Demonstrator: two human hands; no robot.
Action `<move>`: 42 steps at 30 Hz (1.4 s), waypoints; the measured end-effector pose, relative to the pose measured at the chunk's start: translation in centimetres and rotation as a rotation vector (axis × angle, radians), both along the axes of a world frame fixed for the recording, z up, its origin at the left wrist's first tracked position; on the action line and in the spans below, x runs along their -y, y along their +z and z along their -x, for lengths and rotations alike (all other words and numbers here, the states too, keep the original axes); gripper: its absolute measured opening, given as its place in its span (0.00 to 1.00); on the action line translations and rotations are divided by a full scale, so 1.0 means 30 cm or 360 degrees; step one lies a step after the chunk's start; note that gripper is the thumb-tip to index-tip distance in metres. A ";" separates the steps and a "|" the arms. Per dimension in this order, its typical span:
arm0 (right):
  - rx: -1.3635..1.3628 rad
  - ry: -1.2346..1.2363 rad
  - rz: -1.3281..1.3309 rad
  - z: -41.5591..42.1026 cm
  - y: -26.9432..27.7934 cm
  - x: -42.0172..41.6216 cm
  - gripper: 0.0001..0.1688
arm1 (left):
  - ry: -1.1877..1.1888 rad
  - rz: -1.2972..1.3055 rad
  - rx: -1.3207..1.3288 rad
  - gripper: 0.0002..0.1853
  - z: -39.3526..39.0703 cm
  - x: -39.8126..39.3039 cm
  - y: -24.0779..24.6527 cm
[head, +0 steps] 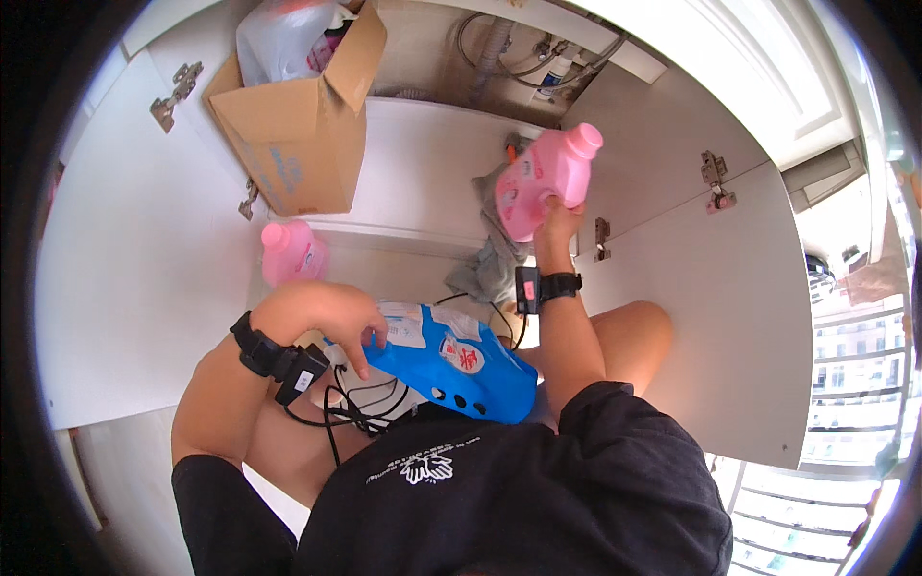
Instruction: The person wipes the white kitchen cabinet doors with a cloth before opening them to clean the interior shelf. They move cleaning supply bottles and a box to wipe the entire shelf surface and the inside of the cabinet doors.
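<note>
My right hand (pixel 559 222) grips a pink plastic jug (pixel 542 180) by its handle, raised and tilted in front of the cabinet's right side. Its pink cap points up and to the right. My left hand (pixel 351 325) is at the left edge of a blue and white plastic bag (pixel 461 360), with thumb and fingers closed on it. Finger holes are cut in the bag's near end, and it bears printed writing. Just beyond my left wrist, a second pink jug (pixel 294 253) stands on the floor, partly hidden behind my forearm.
An open cardboard box (pixel 302 144) holding a translucent container (pixel 281 43) sits on the cabinet shelf (pixel 410 165). A grey cloth (pixel 490 266) hangs over the shelf edge. Hoses (pixel 493 57) run behind. Open doors (pixel 130 273) flank me, and black cables (pixel 360 410) lie across my lap.
</note>
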State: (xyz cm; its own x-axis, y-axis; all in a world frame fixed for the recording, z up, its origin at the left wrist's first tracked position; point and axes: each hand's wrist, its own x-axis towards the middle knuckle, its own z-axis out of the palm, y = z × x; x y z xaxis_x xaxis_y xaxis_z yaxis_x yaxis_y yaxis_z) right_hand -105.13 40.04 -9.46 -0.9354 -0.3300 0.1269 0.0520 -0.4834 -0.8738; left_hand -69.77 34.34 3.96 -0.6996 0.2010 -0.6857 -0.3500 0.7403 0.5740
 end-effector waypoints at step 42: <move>-0.0275 0.1689 -0.0840 -0.514 -0.078 0.297 0.15 | 0.1864 0.0713 -0.0598 0.30 -0.627 0.341 -0.639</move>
State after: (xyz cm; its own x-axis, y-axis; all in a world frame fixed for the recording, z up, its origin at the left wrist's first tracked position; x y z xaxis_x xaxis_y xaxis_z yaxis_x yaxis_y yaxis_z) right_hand -89.71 31.14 -11.80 -0.1486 -0.9760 -0.1593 0.0703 0.1502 -0.9862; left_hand -50.96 24.10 -15.21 -0.4646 -0.8466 -0.2597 -0.7856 0.2587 0.5620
